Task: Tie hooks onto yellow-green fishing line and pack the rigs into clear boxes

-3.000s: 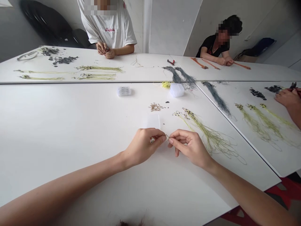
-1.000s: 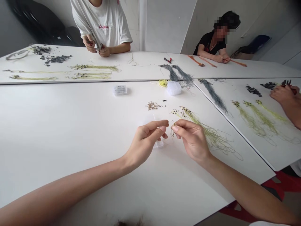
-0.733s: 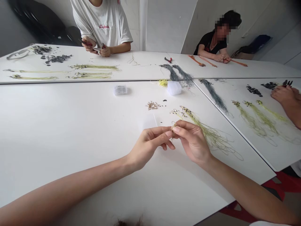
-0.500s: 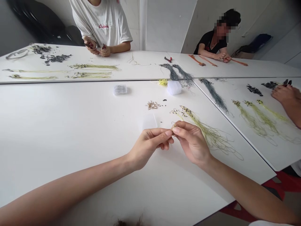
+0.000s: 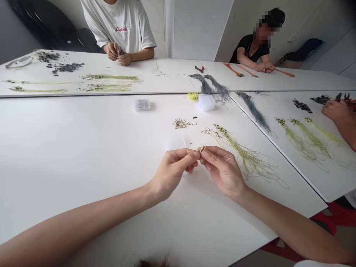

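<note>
Quickly, from the left: the co-worker in the white shirt (image 5: 119,31) has brought both hands close together around a tool; a second ago they were further apart. Next, a clear box (image 5: 142,105) sits well beyond the working hands, unmoved on the table.

Left hand (image 5: 170,171): was off the piece a second back, thumb and forefinger apart; now they're pinched narrow on the small hook with line (image 5: 202,149). Shank or line under those tips, can't tell. Pile of loose hooks (image 5: 180,124) lies just past it, same place.

The hook with line is between both hands, above the table, bend up. Right hand (image 5: 224,168) holds it between thumb and forefinger, fingertips meeting the left's. So, judging: one-handed holding has become two-handed fine work, not finished.

Right of that, yellow-green bundle (image 5: 246,154) lies as before. Far right, another person's hand (image 5: 338,112) stays by the dark pliers (image 5: 345,96).
</note>
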{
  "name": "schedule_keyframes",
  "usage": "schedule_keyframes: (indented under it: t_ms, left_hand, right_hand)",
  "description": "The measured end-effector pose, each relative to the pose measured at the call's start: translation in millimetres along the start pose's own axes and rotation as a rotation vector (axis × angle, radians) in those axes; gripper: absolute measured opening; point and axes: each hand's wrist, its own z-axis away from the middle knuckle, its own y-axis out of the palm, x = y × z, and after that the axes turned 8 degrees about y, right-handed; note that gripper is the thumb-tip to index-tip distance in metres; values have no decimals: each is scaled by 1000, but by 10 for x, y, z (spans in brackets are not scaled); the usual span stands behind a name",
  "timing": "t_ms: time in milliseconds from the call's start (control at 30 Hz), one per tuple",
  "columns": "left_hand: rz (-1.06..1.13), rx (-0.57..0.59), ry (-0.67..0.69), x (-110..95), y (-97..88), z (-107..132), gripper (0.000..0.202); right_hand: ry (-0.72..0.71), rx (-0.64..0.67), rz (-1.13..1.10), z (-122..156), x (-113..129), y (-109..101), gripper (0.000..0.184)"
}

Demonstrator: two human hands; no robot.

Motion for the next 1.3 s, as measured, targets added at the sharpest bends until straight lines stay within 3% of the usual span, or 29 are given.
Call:
schedule_keyframes:
  t_ms: [500,867,1300]
  left_hand:
    - [-52,12,49,21,-6,6,28]
    - [19,88,-9,18,-37,-4,26]
    - [-13,42,51,20,-25,-8,29]
  right_hand:
    - [2,29,-1,-5,15,-10,6]
    - [-22,64,23,-14,105,-15,7]
    - [97,113,-48,-11,46,-30,5]
